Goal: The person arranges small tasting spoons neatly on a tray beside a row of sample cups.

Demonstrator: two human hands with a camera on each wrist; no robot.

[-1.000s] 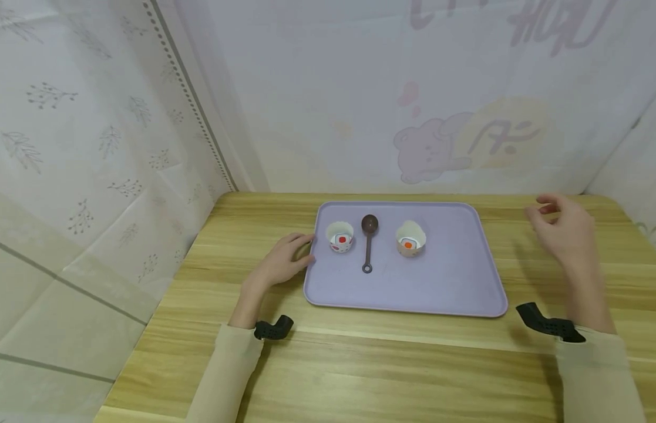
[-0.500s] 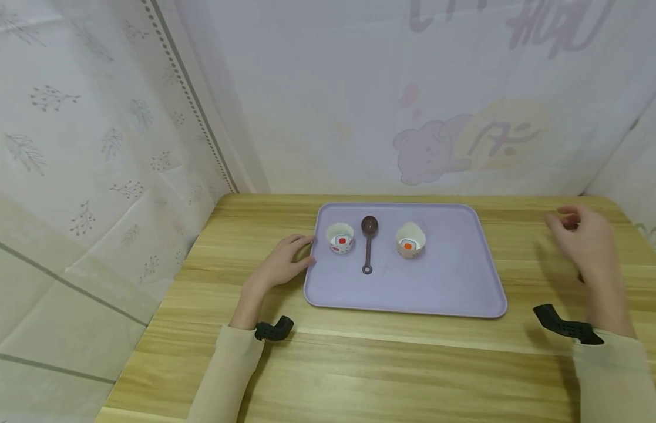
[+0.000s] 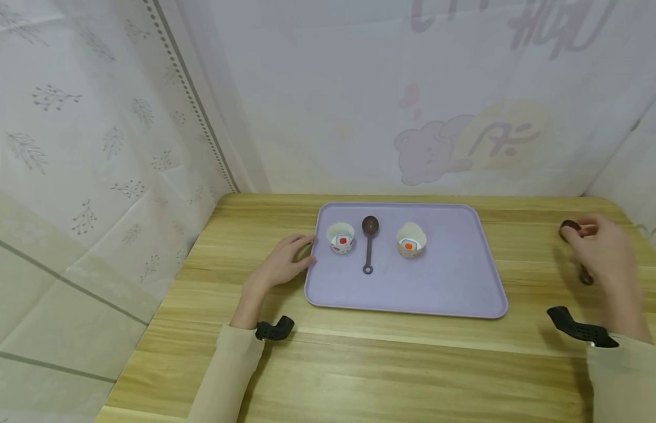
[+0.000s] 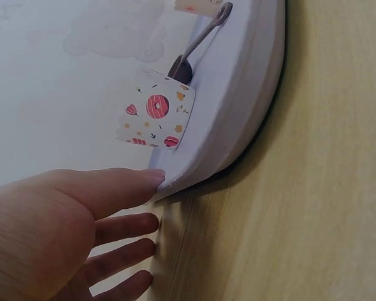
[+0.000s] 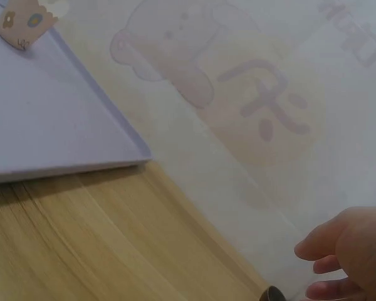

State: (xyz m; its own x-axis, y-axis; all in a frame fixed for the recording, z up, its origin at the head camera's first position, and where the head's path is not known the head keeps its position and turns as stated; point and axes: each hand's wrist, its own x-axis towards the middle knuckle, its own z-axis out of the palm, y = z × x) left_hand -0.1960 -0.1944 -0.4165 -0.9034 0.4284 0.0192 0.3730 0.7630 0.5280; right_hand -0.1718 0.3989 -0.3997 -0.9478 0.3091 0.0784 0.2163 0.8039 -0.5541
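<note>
My left hand (image 3: 283, 262) rests at the left edge of a purple tray (image 3: 449, 288), its thumb tip touching the rim in the left wrist view. Closest to it on the tray is a paper baking cup (image 4: 155, 110) printed with doughnuts. A brown measuring spoon (image 3: 368, 252) lies right of that cup, bowl to the back. Right of the spoon stands a second, peach-coloured baking cup (image 3: 410, 251). My right hand (image 3: 605, 249) is bent loosely over another brown spoon (image 3: 586, 275), partly hidden by it. In the right wrist view the spoon's bowl (image 5: 272, 293) shows apart from the fingers.
The tray lies on a wooden table (image 3: 328, 376). A white curtain with a printed bear (image 3: 425, 150) hangs along the table's back edge. At the left hangs another curtain (image 3: 84, 147) with leaf sprigs. Each cup has a coloured square at its bottom.
My right hand has moved right and slightly nearer, bringing the spoon beneath it into sight. My left hand, the tray and the things on it have stayed put.
</note>
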